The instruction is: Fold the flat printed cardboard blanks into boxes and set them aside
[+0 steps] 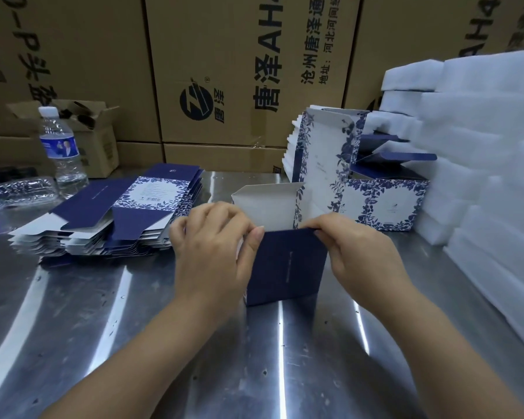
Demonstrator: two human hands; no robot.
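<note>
A dark blue box point(288, 267) stands upright on the steel table point(133, 328) in the middle, its white-lined lid flap raised behind it. My left hand point(212, 246) grips its top left corner, thumb on the front edge. My right hand point(354, 249) pinches the top right edge. A stack of flat blue floral-printed blanks point(118, 213) lies to the left. Folded boxes point(384, 201) with open lids stand at the right behind the held box.
A water bottle point(62, 149) and a crumpled plastic wrapper point(18, 192) sit at the far left. White foam blocks point(481, 164) pile up along the right side. Large brown cartons point(224, 71) wall off the back; a small open carton point(94, 137) stands behind the bottle.
</note>
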